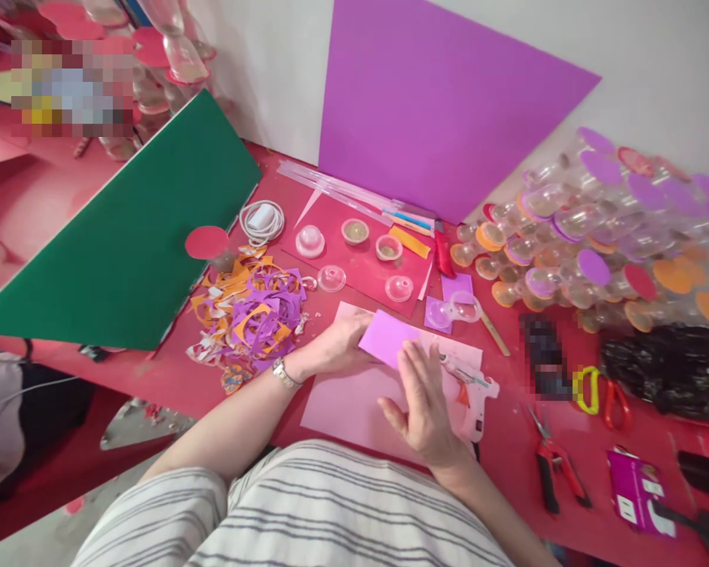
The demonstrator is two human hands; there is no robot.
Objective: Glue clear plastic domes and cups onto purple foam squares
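My left hand [348, 342] grips a small purple foam-like sheet [390, 337] by its left edge; the fingers underneath are partly hidden. Over the sheet's right end my right hand [422, 398] is open, fingers stretched out and thumb apart, its fingertips at the sheet. Both hands are above a pale pink board [354, 405]. A white hot glue gun [478, 398] lies just right of my right hand, partly covered by it. Beyond the hands, a clear plastic hourglass-shaped piece [464, 307] rests by small purple squares [458, 285].
Purple and orange scraps [265, 307] are heaped at left, near a green board [135, 228]. Clear plastic domes [332, 278] and a coiled white cable [261, 223] lie behind. Stacked bottle-like pieces [567, 213], red-handled pliers [558, 468] and scissors [614, 403] are at right.
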